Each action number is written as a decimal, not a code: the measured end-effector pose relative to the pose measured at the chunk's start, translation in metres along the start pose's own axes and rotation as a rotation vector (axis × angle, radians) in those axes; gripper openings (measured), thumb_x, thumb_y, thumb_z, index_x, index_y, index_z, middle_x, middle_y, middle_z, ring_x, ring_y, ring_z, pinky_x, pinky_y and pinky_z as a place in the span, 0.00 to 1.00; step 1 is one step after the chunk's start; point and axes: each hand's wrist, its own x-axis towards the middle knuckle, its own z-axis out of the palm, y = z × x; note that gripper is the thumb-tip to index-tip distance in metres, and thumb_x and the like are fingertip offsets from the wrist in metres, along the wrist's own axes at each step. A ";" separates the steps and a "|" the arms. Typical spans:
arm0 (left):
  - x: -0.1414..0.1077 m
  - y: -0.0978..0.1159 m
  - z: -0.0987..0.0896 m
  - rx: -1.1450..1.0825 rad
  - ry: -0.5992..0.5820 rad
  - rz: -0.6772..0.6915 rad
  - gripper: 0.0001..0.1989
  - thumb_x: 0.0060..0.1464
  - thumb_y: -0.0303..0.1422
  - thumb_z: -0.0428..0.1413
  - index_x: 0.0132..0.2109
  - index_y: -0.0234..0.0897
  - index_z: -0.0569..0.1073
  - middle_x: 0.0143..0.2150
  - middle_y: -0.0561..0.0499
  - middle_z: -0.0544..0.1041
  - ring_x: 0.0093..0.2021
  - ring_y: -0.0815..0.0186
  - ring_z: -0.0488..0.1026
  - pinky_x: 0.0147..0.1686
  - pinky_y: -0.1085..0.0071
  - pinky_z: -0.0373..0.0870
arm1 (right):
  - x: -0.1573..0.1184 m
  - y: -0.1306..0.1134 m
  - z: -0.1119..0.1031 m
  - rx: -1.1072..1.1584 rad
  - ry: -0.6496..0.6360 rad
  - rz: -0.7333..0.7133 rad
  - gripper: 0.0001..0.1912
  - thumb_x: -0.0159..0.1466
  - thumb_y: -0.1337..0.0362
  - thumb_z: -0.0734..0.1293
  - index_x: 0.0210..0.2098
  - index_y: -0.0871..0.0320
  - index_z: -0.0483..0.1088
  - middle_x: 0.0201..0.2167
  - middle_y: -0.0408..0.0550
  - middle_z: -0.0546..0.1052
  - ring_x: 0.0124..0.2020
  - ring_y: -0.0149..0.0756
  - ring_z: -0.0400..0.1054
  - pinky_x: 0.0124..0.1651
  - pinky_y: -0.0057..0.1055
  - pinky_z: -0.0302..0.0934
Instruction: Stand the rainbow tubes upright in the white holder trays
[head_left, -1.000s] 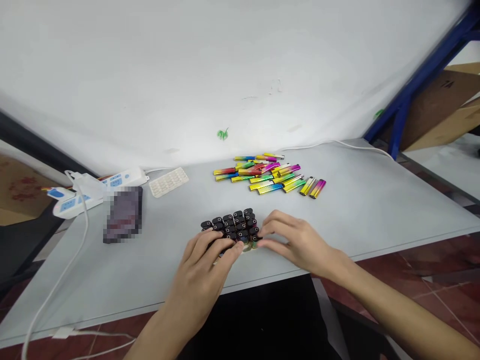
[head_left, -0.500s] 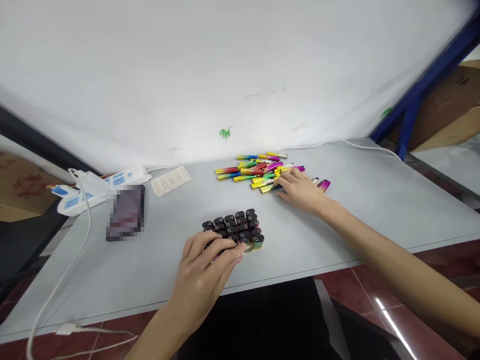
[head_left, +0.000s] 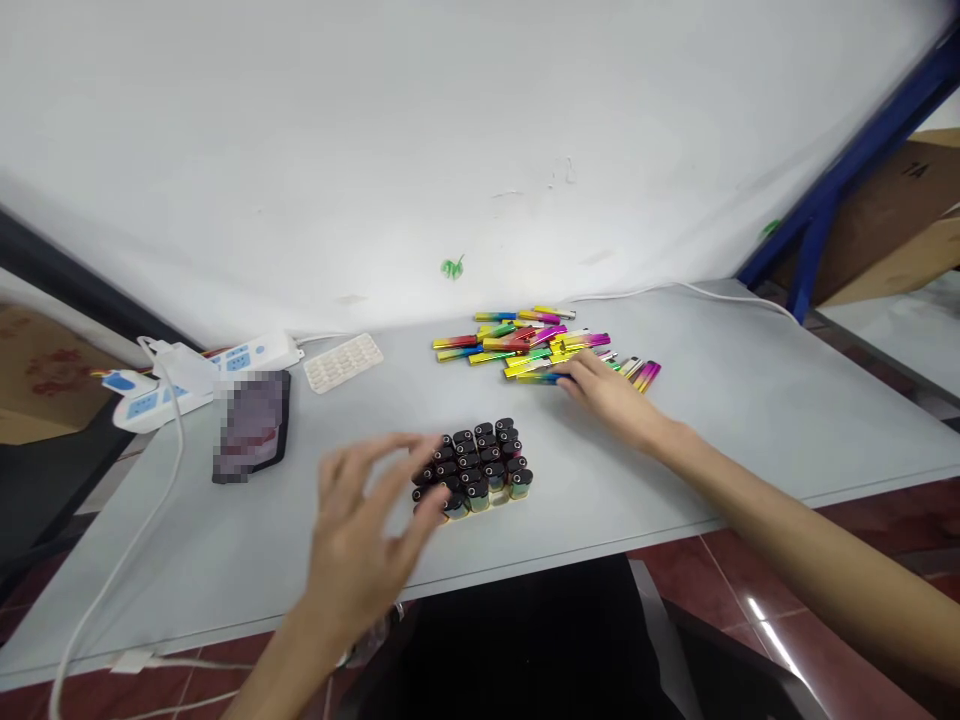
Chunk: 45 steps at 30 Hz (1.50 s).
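Observation:
A block of upright lighters with black tops (head_left: 469, 465) stands in a pale tray near the front edge of the table. My left hand (head_left: 375, 520) hovers at its left side, fingers spread and slightly blurred, with nothing in it. At the back lies a loose pile of shiny lighters (head_left: 517, 340) in yellow, red, green, blue and pink. My right hand (head_left: 600, 395) rests at the right front of that pile, fingers bent down over a yellow and blue lighter (head_left: 536, 378); whether the fingertips grip it is hidden.
A white moulded tray (head_left: 343, 363) lies at the back left. Beside it are a power strip (head_left: 240, 357) and a dark, partly pixelated object (head_left: 255, 425). A white cable (head_left: 161, 500) runs down the left side. Cardboard boxes (head_left: 892, 210) stand beyond the blue frame.
My left hand has lifted off the block of lighters, moved left and opened. My right hand has shifted slightly at the pile's front, where a yellow and blue lighter now shows.

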 end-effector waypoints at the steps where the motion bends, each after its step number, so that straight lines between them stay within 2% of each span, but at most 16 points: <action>1: 0.006 -0.015 0.000 0.034 0.028 -0.077 0.17 0.63 0.30 0.56 0.58 0.43 0.72 0.49 0.45 0.75 0.48 0.58 0.72 0.52 0.58 0.67 | -0.004 -0.008 -0.011 0.078 0.066 0.050 0.16 0.73 0.62 0.57 0.52 0.59 0.71 0.45 0.57 0.75 0.43 0.44 0.71 0.45 0.40 0.67; 3: 0.019 -0.053 0.006 0.120 0.013 -0.237 0.14 0.65 0.34 0.52 0.56 0.42 0.73 0.49 0.45 0.76 0.51 0.55 0.71 0.54 0.56 0.67 | -0.011 -0.030 -0.041 0.210 0.187 0.110 0.13 0.71 0.59 0.62 0.52 0.54 0.71 0.44 0.51 0.78 0.39 0.41 0.74 0.40 0.37 0.68; 5: 0.029 -0.093 0.019 0.223 -0.142 -0.331 0.17 0.65 0.36 0.49 0.57 0.39 0.73 0.53 0.42 0.75 0.56 0.50 0.68 0.57 0.53 0.65 | -0.015 -0.056 -0.073 0.299 0.225 0.070 0.10 0.66 0.57 0.69 0.46 0.52 0.73 0.37 0.46 0.79 0.35 0.39 0.74 0.36 0.35 0.67; 8: 0.035 -0.137 0.045 0.386 -0.373 -0.396 0.25 0.63 0.37 0.48 0.63 0.31 0.67 0.64 0.34 0.67 0.62 0.42 0.63 0.58 0.48 0.63 | -0.015 -0.092 -0.102 0.378 0.118 -0.158 0.06 0.64 0.60 0.72 0.41 0.51 0.76 0.35 0.45 0.80 0.36 0.37 0.75 0.38 0.33 0.69; 10: 0.035 -0.149 0.059 0.421 -0.445 -0.410 0.24 0.63 0.37 0.47 0.61 0.30 0.68 0.64 0.33 0.67 0.62 0.40 0.63 0.56 0.46 0.63 | -0.011 -0.108 -0.103 0.373 0.010 -0.279 0.05 0.66 0.62 0.70 0.42 0.52 0.76 0.38 0.46 0.79 0.37 0.35 0.74 0.40 0.31 0.69; 13: 0.034 -0.148 0.070 0.409 -0.441 -0.403 0.20 0.63 0.36 0.46 0.56 0.32 0.72 0.59 0.34 0.71 0.59 0.40 0.66 0.54 0.46 0.65 | -0.006 -0.119 -0.084 0.323 -0.111 -0.371 0.07 0.70 0.64 0.65 0.43 0.56 0.76 0.40 0.49 0.77 0.39 0.34 0.73 0.42 0.30 0.69; 19: 0.025 -0.135 0.071 0.332 -0.394 -0.380 0.17 0.62 0.32 0.46 0.54 0.32 0.71 0.50 0.36 0.76 0.53 0.44 0.70 0.51 0.48 0.68 | -0.003 -0.119 -0.052 0.218 -0.211 -0.399 0.07 0.70 0.66 0.64 0.37 0.61 0.72 0.32 0.47 0.74 0.35 0.36 0.66 0.37 0.32 0.64; 23: 0.015 -0.122 0.068 0.231 -0.395 -0.292 0.14 0.63 0.30 0.47 0.52 0.36 0.73 0.49 0.41 0.79 0.53 0.49 0.71 0.52 0.52 0.68 | -0.007 -0.119 -0.040 0.183 -0.163 -0.415 0.11 0.71 0.64 0.63 0.32 0.60 0.72 0.30 0.48 0.74 0.35 0.37 0.64 0.38 0.34 0.63; 26: 0.010 -0.109 0.065 0.126 -0.413 -0.182 0.13 0.65 0.31 0.48 0.48 0.40 0.76 0.46 0.46 0.80 0.51 0.55 0.71 0.51 0.58 0.71 | -0.011 -0.123 -0.036 0.160 -0.077 -0.403 0.12 0.70 0.63 0.64 0.32 0.60 0.73 0.35 0.51 0.76 0.37 0.37 0.64 0.39 0.35 0.63; 29: 0.010 -0.097 0.061 -0.078 -0.392 -0.051 0.13 0.65 0.32 0.49 0.46 0.42 0.78 0.46 0.47 0.79 0.49 0.57 0.70 0.46 0.61 0.74 | -0.012 -0.122 -0.038 0.225 -0.039 -0.373 0.13 0.68 0.57 0.67 0.33 0.59 0.76 0.38 0.52 0.75 0.39 0.38 0.65 0.40 0.35 0.63; 32: 0.016 -0.090 0.058 -0.270 -0.417 0.026 0.13 0.64 0.29 0.49 0.45 0.42 0.79 0.45 0.46 0.79 0.47 0.59 0.72 0.45 0.61 0.75 | 0.001 -0.102 -0.037 0.305 -0.016 -0.267 0.12 0.69 0.57 0.66 0.35 0.57 0.76 0.37 0.50 0.75 0.39 0.38 0.66 0.41 0.35 0.64; 34: 0.024 -0.087 0.057 -0.347 -0.469 0.046 0.13 0.64 0.28 0.49 0.44 0.42 0.79 0.45 0.47 0.80 0.46 0.60 0.73 0.46 0.61 0.74 | 0.019 -0.075 -0.027 0.226 0.065 -0.113 0.11 0.71 0.60 0.62 0.37 0.56 0.75 0.36 0.50 0.76 0.40 0.40 0.67 0.45 0.39 0.64; 37: 0.038 -0.085 0.060 -0.432 -0.557 0.062 0.12 0.64 0.30 0.50 0.45 0.43 0.79 0.44 0.49 0.81 0.44 0.61 0.75 0.45 0.63 0.74 | 0.051 -0.029 0.001 0.032 0.090 0.072 0.12 0.70 0.61 0.61 0.45 0.56 0.75 0.43 0.55 0.76 0.46 0.49 0.66 0.50 0.49 0.63; 40: 0.057 -0.084 0.069 -0.432 -0.614 0.030 0.10 0.64 0.34 0.52 0.45 0.46 0.79 0.42 0.52 0.82 0.42 0.64 0.76 0.43 0.65 0.74 | 0.075 0.003 0.031 -0.091 0.040 0.101 0.13 0.67 0.60 0.64 0.47 0.58 0.75 0.46 0.60 0.74 0.52 0.56 0.64 0.54 0.55 0.62; 42: 0.071 -0.087 0.081 -0.348 -0.566 -0.037 0.10 0.64 0.35 0.52 0.46 0.45 0.78 0.43 0.52 0.82 0.43 0.64 0.77 0.45 0.65 0.73 | 0.082 0.013 0.044 -0.101 0.023 0.095 0.12 0.65 0.60 0.66 0.45 0.58 0.76 0.46 0.60 0.74 0.53 0.57 0.63 0.55 0.55 0.61; 45: 0.097 -0.097 0.104 -0.243 -0.481 -0.093 0.15 0.66 0.31 0.47 0.52 0.40 0.76 0.50 0.46 0.79 0.50 0.59 0.73 0.52 0.59 0.70 | 0.082 0.011 0.046 0.017 0.065 0.115 0.10 0.66 0.60 0.66 0.42 0.58 0.75 0.44 0.58 0.75 0.52 0.54 0.65 0.55 0.53 0.62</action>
